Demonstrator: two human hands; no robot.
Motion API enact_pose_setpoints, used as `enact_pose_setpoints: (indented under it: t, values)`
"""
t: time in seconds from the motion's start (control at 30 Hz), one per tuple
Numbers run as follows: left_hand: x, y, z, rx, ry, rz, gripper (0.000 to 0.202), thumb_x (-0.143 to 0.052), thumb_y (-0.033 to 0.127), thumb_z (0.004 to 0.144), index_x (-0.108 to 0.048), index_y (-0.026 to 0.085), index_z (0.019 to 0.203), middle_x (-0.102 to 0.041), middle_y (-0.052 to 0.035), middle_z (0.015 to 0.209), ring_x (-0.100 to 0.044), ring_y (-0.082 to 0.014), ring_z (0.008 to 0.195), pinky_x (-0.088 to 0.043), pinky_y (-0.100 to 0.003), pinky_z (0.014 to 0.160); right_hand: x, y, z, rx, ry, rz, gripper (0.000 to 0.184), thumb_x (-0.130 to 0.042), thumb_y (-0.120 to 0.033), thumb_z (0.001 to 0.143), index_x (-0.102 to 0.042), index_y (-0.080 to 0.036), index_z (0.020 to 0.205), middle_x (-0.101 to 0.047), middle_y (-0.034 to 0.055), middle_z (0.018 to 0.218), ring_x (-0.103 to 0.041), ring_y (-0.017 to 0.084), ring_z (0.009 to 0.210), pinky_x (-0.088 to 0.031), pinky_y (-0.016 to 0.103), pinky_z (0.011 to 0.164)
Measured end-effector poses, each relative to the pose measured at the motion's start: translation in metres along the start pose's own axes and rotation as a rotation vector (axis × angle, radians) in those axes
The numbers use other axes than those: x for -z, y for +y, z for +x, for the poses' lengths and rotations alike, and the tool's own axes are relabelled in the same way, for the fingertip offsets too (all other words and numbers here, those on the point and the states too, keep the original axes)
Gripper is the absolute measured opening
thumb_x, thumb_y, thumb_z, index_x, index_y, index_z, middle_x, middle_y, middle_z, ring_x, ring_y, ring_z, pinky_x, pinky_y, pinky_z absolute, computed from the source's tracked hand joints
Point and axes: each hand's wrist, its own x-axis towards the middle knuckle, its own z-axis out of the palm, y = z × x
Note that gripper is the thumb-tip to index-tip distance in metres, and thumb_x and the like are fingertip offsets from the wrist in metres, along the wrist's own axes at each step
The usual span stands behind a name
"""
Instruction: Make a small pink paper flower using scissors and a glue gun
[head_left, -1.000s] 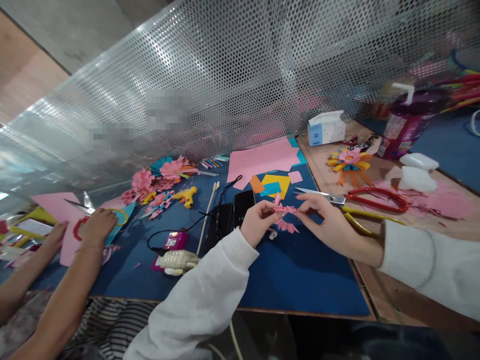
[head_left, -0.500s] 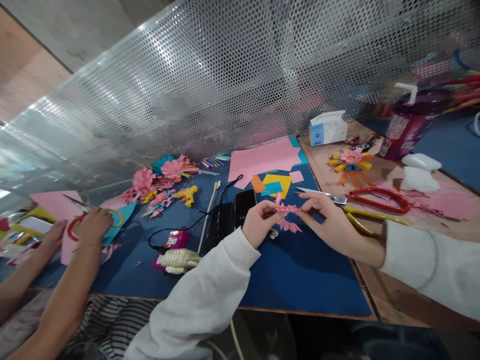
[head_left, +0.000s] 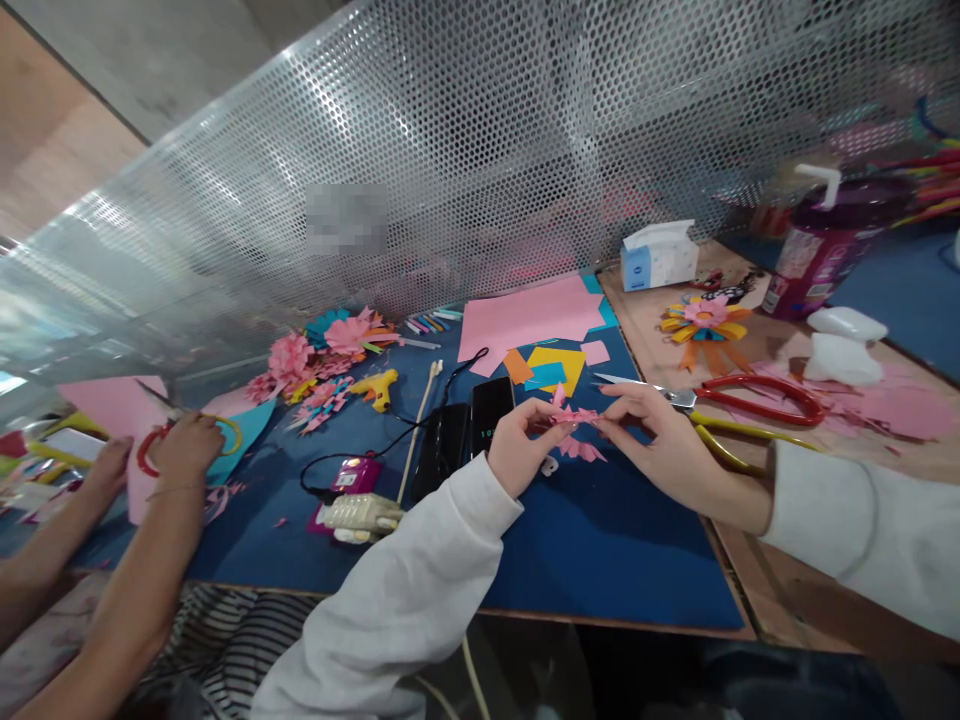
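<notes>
Pink folded paper piece with pointed petals [head_left: 581, 449], one: you are holding it over the bare front part of the blue tabletop [head_left: 607, 575], between your two hands. Left hand [head_left: 523, 445]: thumb and forefinger are pinching its left side. Right hand [head_left: 664, 447]: thumb and fingertips are pinching its right edge — the split grip is probably steadying thin paper without crushing the petals, which are spreading below your fingers. Scissors with silver blades and red and yellow handles [head_left: 797, 402], one pair: they are lying beyond your right hand, partly hidden by it, seemingly parked within easy reach. Black phone with a lit screen [head_left: 487, 412], one: it is lying just beyond your left hand, perhaps so that you are able to glance at it. Small orange, yellow and light-blue paper pieces [head_left: 574, 371]: they are lying beyond the phone, before a large pink paper sheet [head_left: 529, 318], likely as stock near at hand. Yellow glue gun [head_left: 377, 389], one: it is resting farther left, beside a cluster of pink paper flowers [head_left: 291, 358] — apparently set apart from your working spot.
</notes>
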Motion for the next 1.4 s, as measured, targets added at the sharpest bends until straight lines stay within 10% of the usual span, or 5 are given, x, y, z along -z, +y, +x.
enact_pose_setpoints:
  t: [1.4]
  values:
    - [-0.008, -0.014, -0.001, 0.140, -0.052, -0.214, 0.036, -0.078, 0.039, 0.060, -0.062, 0.013, 0.078, -0.069, -0.0061, 0.074, -0.066, -0.0175, 0.073, -0.049, -0.034, 0.075, 0.002, 0.008, -0.001, -0.092, -0.047, -0.015, 0.035, -0.055, -0.045, 0.085, -0.046, -0.022, 0.109, -0.067, 0.0011, 0.073, -0.065, 0.019, 0.072, -0.051, 0.034, 0.068]
